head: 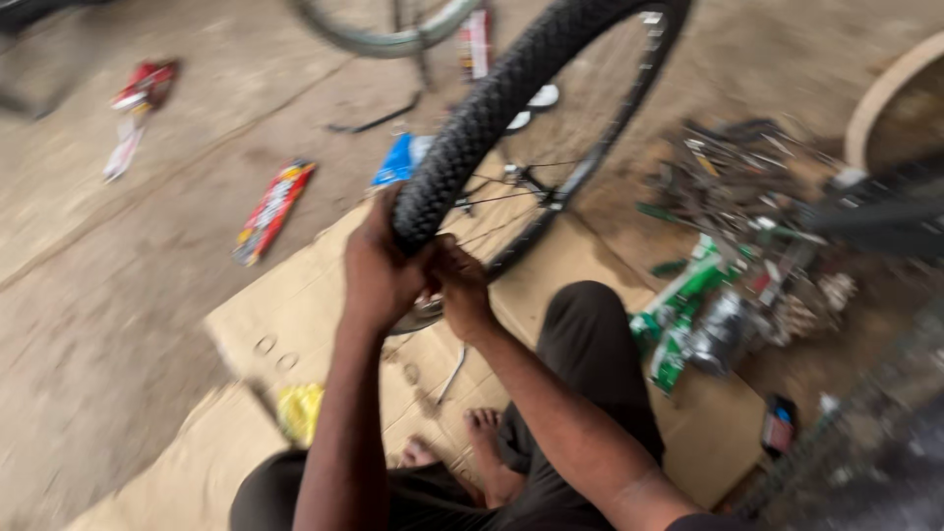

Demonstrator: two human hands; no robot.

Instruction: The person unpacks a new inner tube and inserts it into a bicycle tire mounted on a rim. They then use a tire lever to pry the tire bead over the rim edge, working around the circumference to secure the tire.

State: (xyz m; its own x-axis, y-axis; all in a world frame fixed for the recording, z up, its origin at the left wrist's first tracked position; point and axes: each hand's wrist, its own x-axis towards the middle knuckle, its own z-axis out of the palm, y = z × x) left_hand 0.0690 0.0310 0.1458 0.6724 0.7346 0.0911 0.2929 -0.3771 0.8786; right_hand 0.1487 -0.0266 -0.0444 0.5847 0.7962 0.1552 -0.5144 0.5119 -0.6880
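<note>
Both hands, left point(379, 270) and right point(460, 285), clamp the knobby bike tire point(472, 128) at its bottom edge, steadying the wheel upright over the cardboard point(295, 315).

- We see cardboard point(295, 315) on the concrete floor.
- We see red wrappers point(273, 210) lying left.
- We see piled tools point(747, 187) right, beside green boxes point(688, 295).
</note>
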